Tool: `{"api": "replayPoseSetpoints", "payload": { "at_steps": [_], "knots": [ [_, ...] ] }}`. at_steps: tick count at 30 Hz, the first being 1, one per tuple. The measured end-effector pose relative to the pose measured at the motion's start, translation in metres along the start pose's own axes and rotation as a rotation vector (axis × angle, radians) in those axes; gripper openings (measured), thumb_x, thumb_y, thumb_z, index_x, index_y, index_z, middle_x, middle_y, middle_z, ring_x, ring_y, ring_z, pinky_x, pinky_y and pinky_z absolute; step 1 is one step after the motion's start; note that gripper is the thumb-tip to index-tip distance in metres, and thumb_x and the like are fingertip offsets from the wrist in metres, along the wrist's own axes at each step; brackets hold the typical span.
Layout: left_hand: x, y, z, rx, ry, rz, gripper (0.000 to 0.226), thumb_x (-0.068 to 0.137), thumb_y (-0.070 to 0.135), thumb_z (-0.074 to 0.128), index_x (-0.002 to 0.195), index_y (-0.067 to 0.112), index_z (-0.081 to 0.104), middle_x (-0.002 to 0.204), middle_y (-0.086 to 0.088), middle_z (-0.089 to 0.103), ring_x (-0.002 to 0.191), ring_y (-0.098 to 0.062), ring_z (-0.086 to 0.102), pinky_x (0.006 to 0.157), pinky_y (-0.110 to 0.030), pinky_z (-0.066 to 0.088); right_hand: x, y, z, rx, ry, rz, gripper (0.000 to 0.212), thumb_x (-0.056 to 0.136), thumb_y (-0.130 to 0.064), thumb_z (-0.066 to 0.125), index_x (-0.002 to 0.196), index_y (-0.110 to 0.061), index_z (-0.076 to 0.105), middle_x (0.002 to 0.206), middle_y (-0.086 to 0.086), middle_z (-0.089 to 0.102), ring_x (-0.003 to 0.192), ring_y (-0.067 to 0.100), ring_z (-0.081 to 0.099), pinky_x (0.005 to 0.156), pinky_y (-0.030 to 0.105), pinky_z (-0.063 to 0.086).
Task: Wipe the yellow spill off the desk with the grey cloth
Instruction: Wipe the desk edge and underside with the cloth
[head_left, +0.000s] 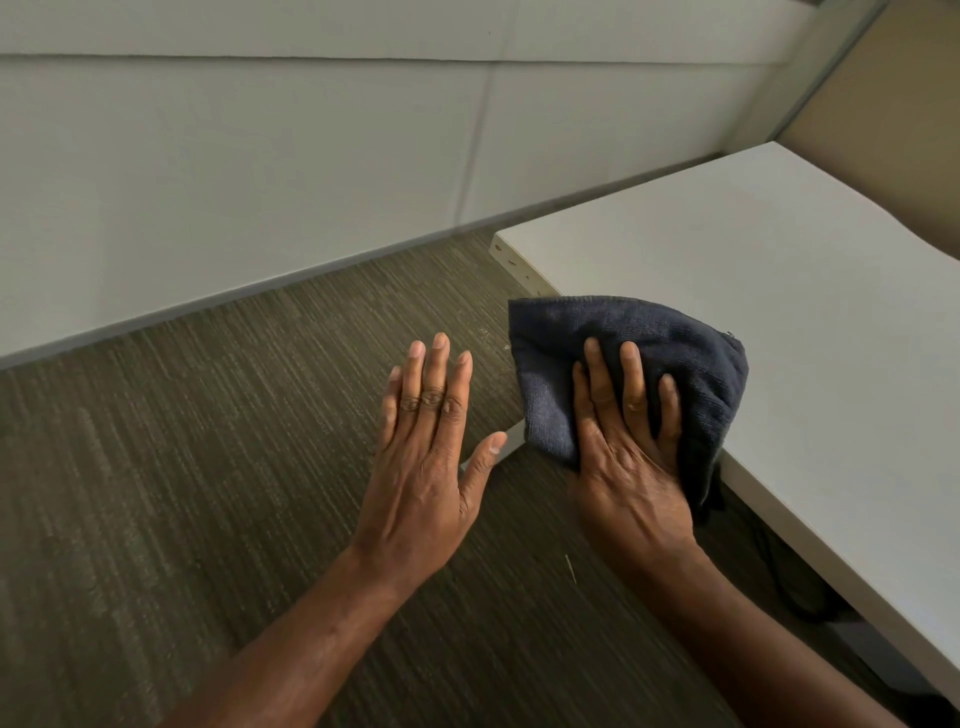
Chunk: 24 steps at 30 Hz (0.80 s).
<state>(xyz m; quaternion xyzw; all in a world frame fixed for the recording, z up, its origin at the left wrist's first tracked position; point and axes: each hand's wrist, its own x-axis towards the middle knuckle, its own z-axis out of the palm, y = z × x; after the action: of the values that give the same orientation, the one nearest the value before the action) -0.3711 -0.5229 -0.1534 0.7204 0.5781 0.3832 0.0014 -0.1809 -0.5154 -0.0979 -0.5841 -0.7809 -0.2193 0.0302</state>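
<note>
My forearms (311, 623) come in lowest in view. My left grip (426, 457) hovers released over the carpet (208, 441), fingers straight and close together, holding nothing. My right grip (628, 467) lies flat on the cloth (649, 332), fingers spread and pressing it down at the table (779, 249) edge, not clenched round it. The cloth sits under and ahead of that grip, part on the top and part hanging off the edge beside my palm. No yellow shows anywhere on the table, and I cannot tell whether any spill lies beneath the cloth. It looks soft, light and limp, likely to bunch and slide rather than resist. I judge it is best worked with a broad palm over its middle, the loose hanging part gathered up first so it does not pull the rest off the edge.
</note>
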Motion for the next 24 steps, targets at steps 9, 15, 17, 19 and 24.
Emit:
{"api": "replayPoseSetpoints", "payload": {
  "at_steps": [9, 15, 17, 19, 24],
  "knots": [
    [0.022, -0.016, 0.005, -0.009, 0.014, 0.018, 0.071, 0.108, 0.047, 0.038, 0.162, 0.004, 0.02, 0.172, -0.017, 0.012, 0.162, -0.029, 0.002, 0.131, -0.046, 0.007, 0.035, -0.017, 0.009, 0.004, 0.014, -0.026, 0.069, 0.097, -0.026, 0.029, 0.16, -0.006, 0.007, 0.17, 0.011, -0.003, 0.156, 0.029, -0.01, 0.124, 0.05, -0.011],
    [0.029, -0.029, 0.005, -0.045, 0.019, -0.007, 0.071, 0.108, 0.046, 0.037, 0.163, 0.005, 0.018, 0.173, -0.016, 0.01, 0.162, -0.026, -0.001, 0.132, -0.043, 0.004, 0.065, -0.031, 0.015, 0.028, 0.04, -0.041, 0.075, 0.1, -0.027, 0.044, 0.16, -0.006, 0.004, 0.17, 0.01, -0.006, 0.156, 0.029, -0.009, 0.124, 0.048, -0.014],
    [0.03, -0.035, 0.004, -0.046, 0.018, -0.014, 0.072, 0.108, 0.046, 0.038, 0.163, 0.005, 0.017, 0.173, -0.016, 0.009, 0.162, -0.027, -0.001, 0.131, -0.044, 0.004, 0.075, -0.036, 0.016, 0.034, 0.043, -0.046, 0.074, 0.101, -0.028, 0.042, 0.16, -0.007, 0.002, 0.17, 0.01, -0.007, 0.156, 0.029, -0.01, 0.124, 0.048, -0.014],
    [0.031, -0.04, 0.003, -0.049, 0.019, -0.011, 0.071, 0.108, 0.046, 0.038, 0.163, 0.005, 0.017, 0.172, -0.017, 0.01, 0.162, -0.028, 0.0, 0.131, -0.045, 0.005, 0.084, -0.041, 0.018, 0.029, 0.043, -0.046, 0.073, 0.101, -0.029, 0.038, 0.16, -0.007, 0.001, 0.17, 0.01, -0.007, 0.156, 0.029, -0.011, 0.123, 0.047, -0.016],
    [0.034, -0.054, 0.001, -0.051, 0.03, -0.032, 0.07, 0.108, 0.047, 0.036, 0.162, 0.004, 0.02, 0.172, -0.019, 0.014, 0.162, -0.028, 0.002, 0.131, -0.045, 0.007, 0.106, -0.053, 0.018, 0.062, 0.059, -0.044, 0.069, 0.101, -0.026, 0.035, 0.16, -0.006, 0.005, 0.17, 0.01, -0.005, 0.156, 0.028, -0.01, 0.122, 0.045, -0.019]
  ]
}}
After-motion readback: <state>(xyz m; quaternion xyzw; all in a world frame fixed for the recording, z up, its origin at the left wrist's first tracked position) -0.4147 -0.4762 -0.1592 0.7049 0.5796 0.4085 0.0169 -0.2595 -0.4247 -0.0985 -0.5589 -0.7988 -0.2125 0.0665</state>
